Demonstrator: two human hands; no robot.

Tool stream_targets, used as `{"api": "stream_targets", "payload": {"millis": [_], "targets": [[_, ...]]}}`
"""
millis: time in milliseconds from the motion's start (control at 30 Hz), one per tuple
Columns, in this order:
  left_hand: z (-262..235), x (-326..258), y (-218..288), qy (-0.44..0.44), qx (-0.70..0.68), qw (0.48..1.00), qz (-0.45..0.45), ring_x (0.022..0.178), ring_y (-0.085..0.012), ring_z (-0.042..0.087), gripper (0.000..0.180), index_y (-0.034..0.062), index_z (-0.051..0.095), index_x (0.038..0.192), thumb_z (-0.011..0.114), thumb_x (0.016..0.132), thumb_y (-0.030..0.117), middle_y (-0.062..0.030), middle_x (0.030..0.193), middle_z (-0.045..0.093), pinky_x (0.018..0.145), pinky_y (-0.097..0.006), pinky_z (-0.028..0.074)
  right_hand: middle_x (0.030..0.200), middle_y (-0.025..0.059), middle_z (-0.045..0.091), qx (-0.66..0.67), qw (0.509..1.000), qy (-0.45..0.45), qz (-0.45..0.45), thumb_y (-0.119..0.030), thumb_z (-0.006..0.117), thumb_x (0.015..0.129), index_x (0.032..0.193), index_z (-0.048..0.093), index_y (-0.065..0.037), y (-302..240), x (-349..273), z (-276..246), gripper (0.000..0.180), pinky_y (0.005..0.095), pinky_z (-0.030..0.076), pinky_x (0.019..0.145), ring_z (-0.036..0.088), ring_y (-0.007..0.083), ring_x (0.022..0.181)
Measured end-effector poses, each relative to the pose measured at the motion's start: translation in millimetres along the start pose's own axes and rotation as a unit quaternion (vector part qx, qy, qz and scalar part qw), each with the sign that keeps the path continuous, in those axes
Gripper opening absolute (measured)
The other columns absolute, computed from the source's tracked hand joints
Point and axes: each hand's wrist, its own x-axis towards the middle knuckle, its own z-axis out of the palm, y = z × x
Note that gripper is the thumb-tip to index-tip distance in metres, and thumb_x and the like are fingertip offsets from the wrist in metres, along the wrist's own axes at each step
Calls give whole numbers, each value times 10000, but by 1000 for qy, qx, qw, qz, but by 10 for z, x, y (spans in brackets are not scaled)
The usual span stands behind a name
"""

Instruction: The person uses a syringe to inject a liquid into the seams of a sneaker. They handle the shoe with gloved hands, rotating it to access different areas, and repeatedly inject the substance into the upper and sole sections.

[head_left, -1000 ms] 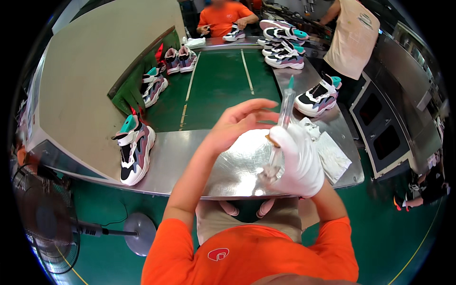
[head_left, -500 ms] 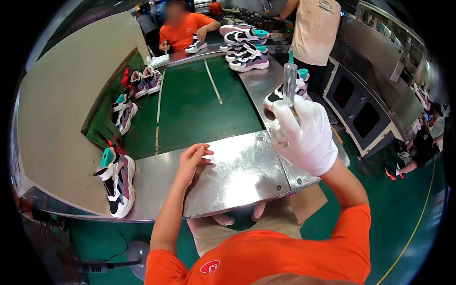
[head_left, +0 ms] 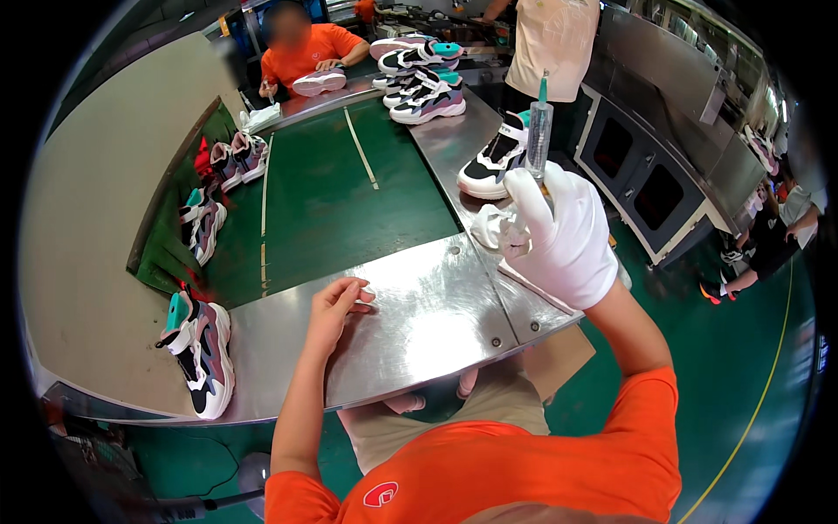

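My right hand [head_left: 567, 231], in a white glove, grips a clear syringe [head_left: 539, 140] with a teal needle tip pointing up. Its lower part is hidden by the glove. A translucent piece [head_left: 515, 240] shows below my gloved fingers; I cannot tell whether it belongs to the syringe. Just beyond stands a black, white and teal sneaker [head_left: 496, 162] on the metal side rail. Beside the glove is a crumpled white bit [head_left: 489, 225]. My bare left hand [head_left: 334, 310] is over the metal tabletop [head_left: 428, 301], fingers curled and tips pinched; a small whitish spot shows there.
One sneaker [head_left: 201, 354] stands at the near left. More sneakers [head_left: 202, 227] line the left of the green belt [head_left: 340, 210]. Sneakers are stacked [head_left: 428, 92] at the far rail. Across the belt a co-worker [head_left: 310, 48] handles a shoe [head_left: 319, 82]. A grey cabinet [head_left: 633, 166] stands right.
The whole view has shifted somewhat. The sneaker beyond my right hand now shows left of the syringe, less covered. The co-worker's shoe has been turned so its sole shows. Both hands keep their grip.
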Motion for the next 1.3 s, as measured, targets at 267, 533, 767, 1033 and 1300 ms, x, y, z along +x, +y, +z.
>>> {"api": "stream_targets", "payload": {"millis": [267, 533, 767, 1033, 1300], "targets": [[127, -75, 48, 3, 61, 998, 12, 823, -143, 663, 238, -7, 652, 1082, 578, 979, 194, -68, 896, 695, 746, -276, 523, 1137, 165, 525, 288, 914, -160, 239, -97, 781, 571, 1367, 395, -77, 26, -584, -157, 884, 388, 427, 946, 537, 346, 1068], [1063, 539, 450, -194, 450, 835, 251, 1097, -377, 570, 273, 76, 625, 1175, 592, 916, 157, -185, 1155, 622, 928, -413, 467, 1248, 108, 514, 570, 534, -173, 600, -152, 922, 496, 1433, 329, -1, -250, -1829, -406, 1118, 299, 488, 857, 566, 177, 997], [1962, 1646, -14, -215, 526, 771, 287, 1041, -345, 614, 329, 129, 650, 1214, 594, 889, 127, -140, 1180, 634, 886, -393, 493, 1211, 146, 510, 696, 455, 60, 552, -432, 952, 452, 1437, 296, 26, -87, -2081, -508, 1269, 292, 442, 789, 552, 183, 835], [2054, 1300, 464, -298, -16, 954, -33, 900, -139, 635, 357, -22, 641, 1184, 576, 987, 269, -68, 1037, 675, 810, -307, 537, 1098, 155, 516, 454, 802, -205, 329, 3, 711, 510, 1285, 451, -44, 41, -1623, -356, 819, 346, 493, 756, 551, 310, 862], [1952, 958, 761, -312, 105, 944, 18, 816, -80, 575, 308, -11, 707, 1061, 634, 953, 268, -12, 905, 675, 757, -254, 478, 1051, 134, 516, 424, 854, -210, 215, 36, 645, 558, 1283, 451, -64, 7, -1317, -275, 758, 365, 489, 753, 544, 325, 843]]}}
